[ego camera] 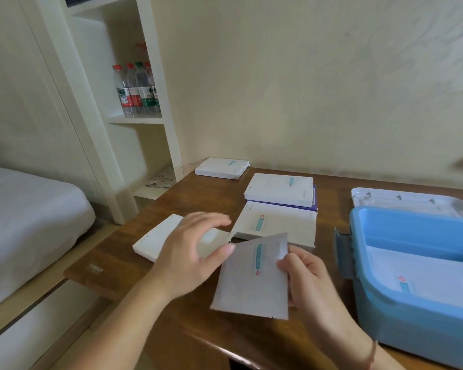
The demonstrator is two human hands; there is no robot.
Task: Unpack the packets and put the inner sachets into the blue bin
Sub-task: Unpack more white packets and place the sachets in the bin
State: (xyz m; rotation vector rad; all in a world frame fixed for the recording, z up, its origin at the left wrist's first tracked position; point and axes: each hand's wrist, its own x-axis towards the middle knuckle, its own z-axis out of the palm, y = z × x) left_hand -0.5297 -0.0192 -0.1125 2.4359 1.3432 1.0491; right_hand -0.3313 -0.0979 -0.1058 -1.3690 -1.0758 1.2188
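Observation:
My right hand [302,276] pinches a flat grey-white sachet [251,279] with a teal stripe, holding it above the brown table [112,257]. My left hand [190,252] hovers over a white packet [155,240] with its fingers relaxed; whether it touches the packet's open flap is unclear. Three more white packets lie behind: one [278,227] just past the sachet, one [278,189] stacked on a purple box, one [221,168] at the far edge. The blue bin [417,313] stands at the right with a sachet [412,279] inside.
The bin's white lid [401,200] lies behind it. A white shelf unit [142,121] holding several water bottles [137,89] stands at the left past the table. A bed with white sheets [24,222] is at the far left. A wall backs the table.

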